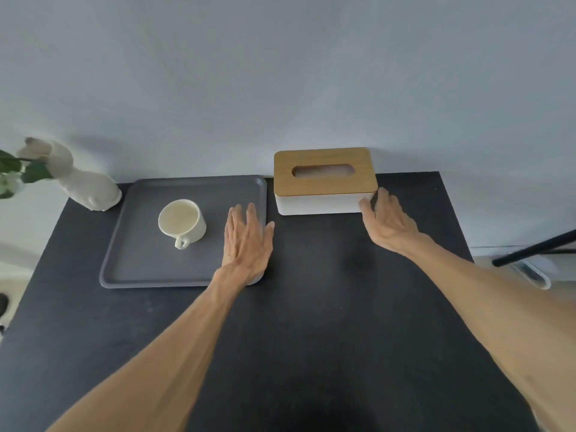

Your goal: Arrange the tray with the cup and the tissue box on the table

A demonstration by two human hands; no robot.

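A grey rectangular tray [140,263] lies at the back left of the dark table. A cream cup [181,222] stands on it, handle turned toward me. My left hand [247,241] lies flat and open over the tray's right edge, fingers spread. To the right of the tray, against the wall, stands a white tissue box [321,204] with a wooden lid. My right hand [386,221] is at the box's front right corner, thumb on the front face and fingers around the right side.
A white figurine [88,188] and green leaves [18,171] stand at the table's back left corner. A black rod [536,247] crosses beyond the table's right edge. The black table [311,322] stretches toward me.
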